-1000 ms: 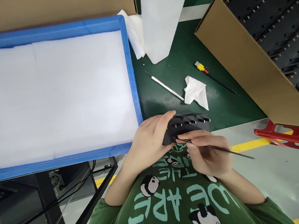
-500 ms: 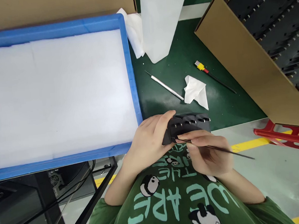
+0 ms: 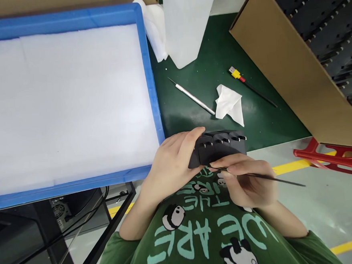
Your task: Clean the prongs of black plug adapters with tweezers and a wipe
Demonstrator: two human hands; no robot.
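My left hand (image 3: 170,164) grips a black block of joined plug adapters (image 3: 217,148) with small metal prongs on top, held just past the near edge of the green table. My right hand (image 3: 247,183) pinches a thin black stick (image 3: 275,178) like a pen. Its tip touches the lower left face of the black block, and its tail points right over the floor. Both hands are close to my green printed shirt.
A blue tray (image 3: 151,85) lined with white foam fills the left. On the green mat (image 3: 208,77) lie a silver pick (image 3: 191,96), a crumpled white wipe (image 3: 230,104) and a yellow-tipped USB cable (image 3: 251,85). A cardboard box (image 3: 283,72) of black parts stands right; a white roll (image 3: 186,22) behind.
The view has shifted slightly, so everything sits a little higher in the picture. The hands keep the same grip, with the stick's tip still against the black block.
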